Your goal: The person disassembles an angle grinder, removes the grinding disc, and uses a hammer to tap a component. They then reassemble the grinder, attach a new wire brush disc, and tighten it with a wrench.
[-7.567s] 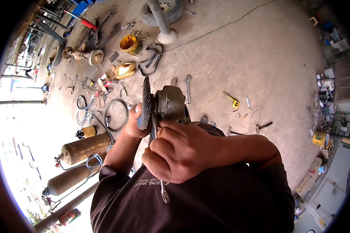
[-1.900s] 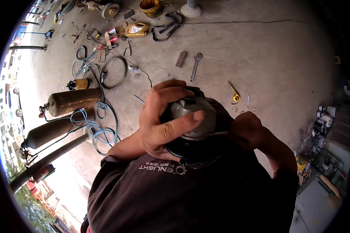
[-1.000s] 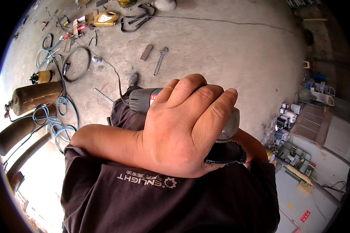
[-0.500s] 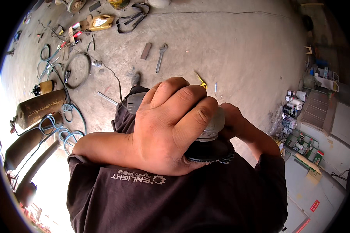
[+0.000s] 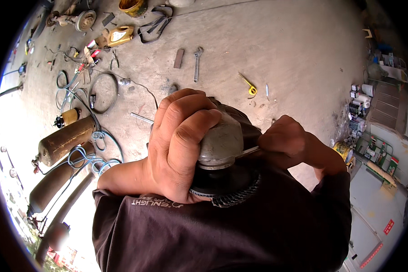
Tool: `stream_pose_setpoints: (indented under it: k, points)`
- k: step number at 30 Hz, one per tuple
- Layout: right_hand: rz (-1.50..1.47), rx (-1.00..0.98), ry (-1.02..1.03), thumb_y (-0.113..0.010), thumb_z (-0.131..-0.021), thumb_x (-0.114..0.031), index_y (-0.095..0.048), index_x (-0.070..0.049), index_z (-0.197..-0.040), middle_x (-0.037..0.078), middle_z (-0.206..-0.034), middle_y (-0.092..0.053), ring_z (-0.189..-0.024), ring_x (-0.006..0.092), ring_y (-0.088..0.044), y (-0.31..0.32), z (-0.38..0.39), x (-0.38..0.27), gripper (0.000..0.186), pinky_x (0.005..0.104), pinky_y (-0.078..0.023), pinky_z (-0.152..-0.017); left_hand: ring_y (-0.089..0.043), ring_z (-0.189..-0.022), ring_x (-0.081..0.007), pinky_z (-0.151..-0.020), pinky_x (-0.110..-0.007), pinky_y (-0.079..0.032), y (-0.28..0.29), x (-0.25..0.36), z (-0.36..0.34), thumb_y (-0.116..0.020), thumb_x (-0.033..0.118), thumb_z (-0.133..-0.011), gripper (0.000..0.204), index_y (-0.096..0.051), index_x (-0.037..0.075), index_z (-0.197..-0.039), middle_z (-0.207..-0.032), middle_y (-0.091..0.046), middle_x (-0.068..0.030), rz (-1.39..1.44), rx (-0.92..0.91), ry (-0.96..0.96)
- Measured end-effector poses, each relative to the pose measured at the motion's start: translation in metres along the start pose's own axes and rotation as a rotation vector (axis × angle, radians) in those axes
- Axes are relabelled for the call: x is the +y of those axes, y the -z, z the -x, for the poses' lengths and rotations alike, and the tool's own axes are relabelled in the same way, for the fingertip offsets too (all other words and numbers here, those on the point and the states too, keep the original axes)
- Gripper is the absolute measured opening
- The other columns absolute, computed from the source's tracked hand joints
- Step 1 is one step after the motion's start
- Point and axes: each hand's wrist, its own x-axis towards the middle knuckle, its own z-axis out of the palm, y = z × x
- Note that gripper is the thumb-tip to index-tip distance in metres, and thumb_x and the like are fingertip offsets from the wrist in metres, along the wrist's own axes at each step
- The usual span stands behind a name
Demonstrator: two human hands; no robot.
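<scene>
My left hand (image 5: pixel 179 145) is wrapped around the body of an angle grinder, close against my dark shirt. The grinder's grey metal head (image 5: pixel 221 139) shows beside my fingers. Below the head sits a black wire brush (image 5: pixel 235 196) with twisted bristles along its rim. My right hand (image 5: pixel 283 141) is closed around a thin, flat metal tool (image 5: pixel 248 152). That tool reaches to the neck between the grinder head and the brush. Its far end is hidden, so I cannot tell whether it grips the spindle.
On the concrete floor ahead lie an adjustable wrench (image 5: pixel 197 63), a dark block (image 5: pixel 179 59) and a yellow tape measure (image 5: pixel 252 90). Gas cylinders (image 5: pixel 67 141) and blue hoses (image 5: pixel 79 156) lie at the left. A gold oil jug (image 5: pixel 120 35) stands farther off. Shop goods line the right side.
My left hand has shifted left, uncovering more of the grinder head and brush. My right hand has come out from behind the grinder, and the thin metal tool now shows.
</scene>
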Motion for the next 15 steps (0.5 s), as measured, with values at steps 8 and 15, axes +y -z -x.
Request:
stream_pose_setpoints:
  k: [8,15]
  points:
    - [-0.023,-0.096,-0.07,-0.081,-0.081,-0.007,-0.067,-0.004,-0.096,0.007,-0.06,-0.059,-0.048,0.0247,-0.06,0.015,-0.006,-0.006,0.02,0.0372,-0.041,-0.041,-0.064,-0.095,-0.0417,-0.082,-0.048,-0.053,0.0,-0.013,0.014,-0.078,0.027,-0.079,0.061,-0.056,-0.015,-0.118,-0.105,-0.062,-0.029,-0.025,-0.018,-0.066]
    - [0.114,-0.073,-0.06,-0.081,-0.082,-0.009,-0.068,-0.003,-0.097,0.004,-0.06,-0.058,-0.046,0.0207,-0.06,0.011,-0.005,-0.026,0.02,0.0335,-0.043,-0.039,-0.063,-0.105,-0.041,-0.09,-0.052,-0.052,0.005,-0.021,0.041,-0.08,0.027,-0.081,0.061,-0.056,-0.011,-0.122,-0.112,-0.064,-0.0273,0.021,0.022,-0.05]
